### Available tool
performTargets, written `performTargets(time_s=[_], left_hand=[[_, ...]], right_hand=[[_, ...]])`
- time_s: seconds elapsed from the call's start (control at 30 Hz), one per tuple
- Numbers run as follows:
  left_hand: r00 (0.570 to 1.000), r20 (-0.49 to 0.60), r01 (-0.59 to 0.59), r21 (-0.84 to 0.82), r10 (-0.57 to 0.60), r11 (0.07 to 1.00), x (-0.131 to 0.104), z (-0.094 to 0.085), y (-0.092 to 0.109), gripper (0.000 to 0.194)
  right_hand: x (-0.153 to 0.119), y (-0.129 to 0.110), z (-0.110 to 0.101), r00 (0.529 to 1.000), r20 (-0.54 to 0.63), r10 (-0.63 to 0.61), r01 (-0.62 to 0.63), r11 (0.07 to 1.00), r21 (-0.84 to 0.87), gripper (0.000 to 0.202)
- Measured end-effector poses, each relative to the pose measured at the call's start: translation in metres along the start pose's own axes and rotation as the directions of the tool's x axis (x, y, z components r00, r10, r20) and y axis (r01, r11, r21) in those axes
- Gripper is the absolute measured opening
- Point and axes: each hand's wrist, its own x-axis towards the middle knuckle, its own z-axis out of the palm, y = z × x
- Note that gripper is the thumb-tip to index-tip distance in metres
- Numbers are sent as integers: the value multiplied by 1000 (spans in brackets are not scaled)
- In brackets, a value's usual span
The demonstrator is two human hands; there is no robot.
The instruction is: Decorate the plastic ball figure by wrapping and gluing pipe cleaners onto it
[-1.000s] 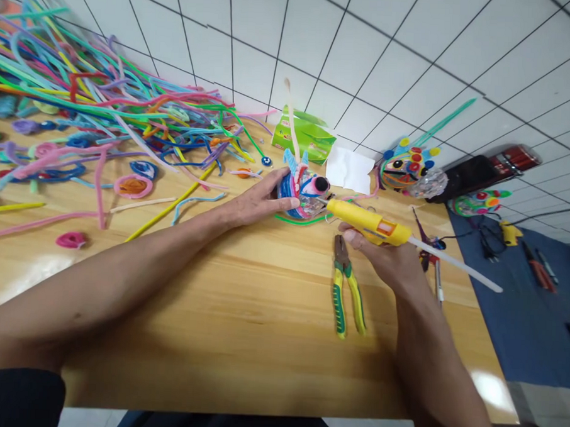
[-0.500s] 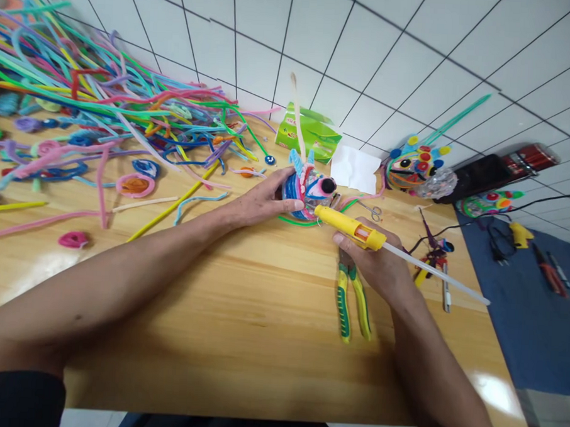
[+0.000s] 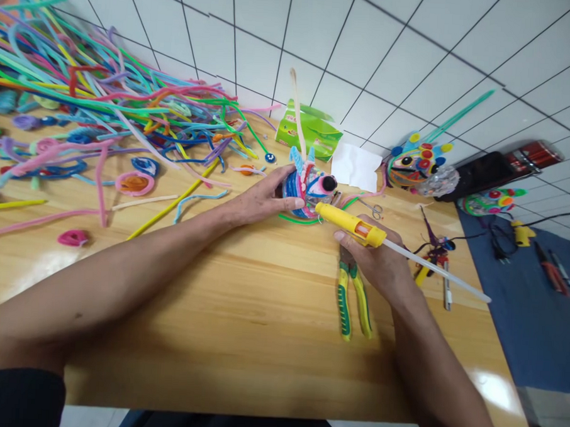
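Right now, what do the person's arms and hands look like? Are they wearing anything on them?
The left hand and right hand are bare, and so are both wrists. The left forearm has one small spot, and a black sleeve shows at its elbow end. The right forearm is bare too, with its sleeve out of view.

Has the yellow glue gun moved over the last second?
Yes: judged against the pliers lying on the table, the yellow glue gun has shifted left and slightly down the picture.
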Motion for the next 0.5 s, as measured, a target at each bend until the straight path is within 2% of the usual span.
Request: performTargets(time_s=[0.13, 0.3, 0.5], left_hand=[[997, 75, 26, 69, -32, 997, 0, -2, 6, 102], [989, 143, 8, 129, -27, 992, -1, -4, 12, 98], [992, 127, -21, 181, -3, 983, -1, -3, 10, 92]], right_hand=[[-2, 3, 1, 1000, 29, 12, -12, 1000, -2, 39], [-1, 5, 1, 1000, 15, 6, -6, 1000, -1, 40], [0, 4, 1, 1000, 4, -24, 24, 1000, -11, 39]])
